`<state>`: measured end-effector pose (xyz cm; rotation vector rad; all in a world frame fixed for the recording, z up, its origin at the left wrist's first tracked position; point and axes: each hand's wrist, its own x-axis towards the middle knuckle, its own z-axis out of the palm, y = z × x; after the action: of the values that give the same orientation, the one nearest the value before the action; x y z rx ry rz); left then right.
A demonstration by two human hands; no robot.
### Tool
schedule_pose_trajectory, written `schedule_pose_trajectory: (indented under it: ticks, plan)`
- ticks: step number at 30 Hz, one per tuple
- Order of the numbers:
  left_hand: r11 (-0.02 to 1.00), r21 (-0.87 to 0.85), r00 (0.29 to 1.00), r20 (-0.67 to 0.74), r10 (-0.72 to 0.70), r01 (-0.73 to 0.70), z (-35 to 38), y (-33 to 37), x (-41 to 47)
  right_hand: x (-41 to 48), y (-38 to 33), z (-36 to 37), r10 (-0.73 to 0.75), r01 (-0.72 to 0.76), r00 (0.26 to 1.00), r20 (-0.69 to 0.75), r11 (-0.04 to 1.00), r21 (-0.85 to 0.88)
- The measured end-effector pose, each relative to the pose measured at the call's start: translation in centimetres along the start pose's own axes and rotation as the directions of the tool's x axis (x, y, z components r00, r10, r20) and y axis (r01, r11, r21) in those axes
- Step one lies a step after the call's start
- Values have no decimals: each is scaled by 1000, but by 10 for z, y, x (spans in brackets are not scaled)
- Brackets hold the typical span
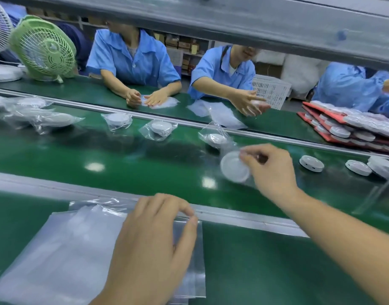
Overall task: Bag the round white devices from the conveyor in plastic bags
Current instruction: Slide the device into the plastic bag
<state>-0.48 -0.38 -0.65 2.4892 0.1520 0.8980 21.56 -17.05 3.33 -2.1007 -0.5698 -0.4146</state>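
My right hand (270,170) holds a round white device (234,169), wrapped in clear plastic, over the green conveyor (123,164). My left hand (149,243) rests on a stack of clear plastic bags (63,245) on the near bench, its thumb and forefinger pinching the top bag's edge. Three bare white devices (311,163) lie on the belt to the right. Several bagged devices (160,127) lie further left on the belt.
Two people in blue shirts (132,60) handle bags on the far bench. Red trays of white devices (343,126) are stacked at the right. A green fan (44,48) stands at the back left. A grey metal rail (211,20) crosses overhead.
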Motion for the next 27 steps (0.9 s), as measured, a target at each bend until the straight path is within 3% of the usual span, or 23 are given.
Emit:
schedule_pose_trajectory:
  ticks: [2,4,6,7,11,14,16,17,20,22,24,27]
  plan:
    - [995,83,994,99,40,-48,2,-5,-1,42,22,9,32,-39,999,-42,983,-180]
    - [978,143,968,221,117,-151,6,-9,-4,73,47,18,186,-175,982,13,942,-285]
    - [968,127,941,293,173,-217,11,-11,-7,84,62,25,376,-331,915,149,908,-258]
    - [967,104,931,311,191,-233,14,-11,-9,83,67,28,404,-357,893,197,905,-233]
    - [972,56,924,327,199,-229,17,-10,-10,51,67,21,287,-267,932,222,957,-114]
    - [965,61,919,328,221,-253,19,-8,-10,10,81,-13,251,-197,933,257,956,-217]
    - [962,50,915,325,238,-268,21,-9,-11,-10,106,-50,238,-143,961,140,862,-486]
    - [962,43,914,326,242,-270,21,-9,-11,-17,121,-73,257,-166,965,50,748,-643]
    - [962,51,912,334,237,-269,19,-9,-11,-31,170,-147,478,-372,867,-143,429,-823]
    - [962,44,916,322,240,-268,18,-7,-10,-41,196,-189,620,-480,769,-158,395,-783]
    - [964,31,919,312,241,-263,18,-7,-10,-57,207,-214,581,-469,801,-144,460,-754]
    - [964,17,922,295,250,-266,19,-8,-11,-66,207,-218,471,-478,850,-236,501,-722]
